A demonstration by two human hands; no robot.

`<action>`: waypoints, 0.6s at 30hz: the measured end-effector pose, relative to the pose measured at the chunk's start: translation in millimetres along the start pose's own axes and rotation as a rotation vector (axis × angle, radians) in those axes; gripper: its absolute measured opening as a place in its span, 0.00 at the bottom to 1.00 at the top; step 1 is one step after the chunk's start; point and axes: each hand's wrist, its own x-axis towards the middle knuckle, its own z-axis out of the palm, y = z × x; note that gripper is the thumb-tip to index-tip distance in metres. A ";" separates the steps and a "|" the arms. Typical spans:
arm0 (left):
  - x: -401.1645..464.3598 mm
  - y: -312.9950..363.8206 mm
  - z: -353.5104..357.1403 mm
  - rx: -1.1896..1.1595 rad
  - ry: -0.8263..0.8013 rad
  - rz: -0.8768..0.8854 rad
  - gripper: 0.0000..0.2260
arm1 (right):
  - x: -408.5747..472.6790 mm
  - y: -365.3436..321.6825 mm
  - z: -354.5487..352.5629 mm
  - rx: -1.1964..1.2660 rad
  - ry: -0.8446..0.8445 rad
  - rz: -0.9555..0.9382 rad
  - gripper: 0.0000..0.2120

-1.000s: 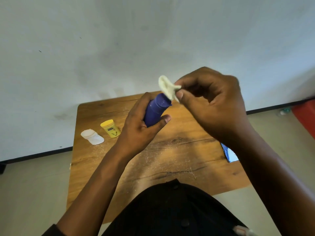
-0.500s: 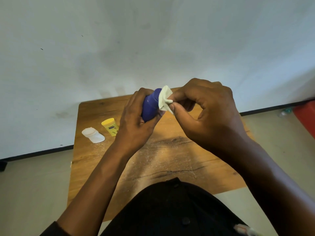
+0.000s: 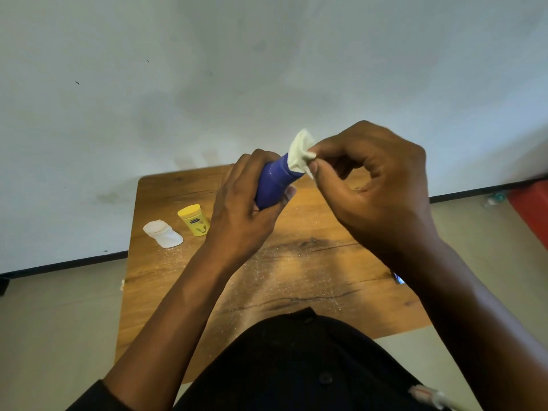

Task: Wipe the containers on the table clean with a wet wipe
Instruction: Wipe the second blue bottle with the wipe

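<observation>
My left hand grips a blue container above the wooden table, tilted with its top end up and to the right. My right hand pinches a crumpled white wet wipe between thumb and fingers and presses it against the container's top end. On the table's far left stand a small yellow container and, beside it, a white container lying on its side.
A pale wall rises right behind the table. A blue packet peeks out under my right forearm at the table's right edge. A red object sits on the floor at far right. White specks dust the tabletop.
Both hands rose slightly from half a second ago. The blue container now shows more of its body, and the wipe sits on its top end again, as it did one second ago.
</observation>
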 end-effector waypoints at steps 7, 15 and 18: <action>-2.9 1.0 0.9 -0.001 -0.032 0.001 0.20 | 0.5 -4.4 5.5 0.024 -0.070 -0.020 0.06; -4.3 -2.1 0.0 0.001 -0.030 -0.027 0.18 | -1.9 -2.2 6.6 0.032 -0.102 0.010 0.06; -8.4 3.2 4.4 -0.010 -0.093 -0.021 0.21 | 3.7 -0.3 6.1 0.052 -0.094 0.041 0.06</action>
